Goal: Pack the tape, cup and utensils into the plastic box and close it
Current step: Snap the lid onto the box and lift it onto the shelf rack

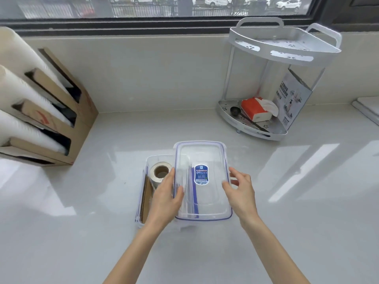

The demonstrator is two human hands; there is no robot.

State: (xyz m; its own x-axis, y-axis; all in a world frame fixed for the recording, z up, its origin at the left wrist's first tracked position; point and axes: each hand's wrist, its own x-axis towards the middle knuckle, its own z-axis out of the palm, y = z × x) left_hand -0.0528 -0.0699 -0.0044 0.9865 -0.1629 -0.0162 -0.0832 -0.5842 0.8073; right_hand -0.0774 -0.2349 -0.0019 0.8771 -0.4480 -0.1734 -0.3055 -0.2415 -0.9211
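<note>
A clear plastic box (143, 177) stands on the white counter in front of me. Inside its left part sit a tan tape roll (160, 171) and a flat brown paper packet (146, 198). The clear lid (205, 199), with a blue seal and a blue label, lies shifted to the right and covers only the box's right side. My left hand (165, 196) grips the lid's left edge, thumb on top. My right hand (241, 191) holds the lid's right edge with curled fingers. I cannot make out a cup or utensils through the lid.
A white two-tier corner rack (287, 48) stands at the back right, holding a red tissue pack (255, 108), a black scoop (235, 110) and a printed box (292, 97). A cardboard organizer (61, 111) with white rolls lines the left. A window runs along the back.
</note>
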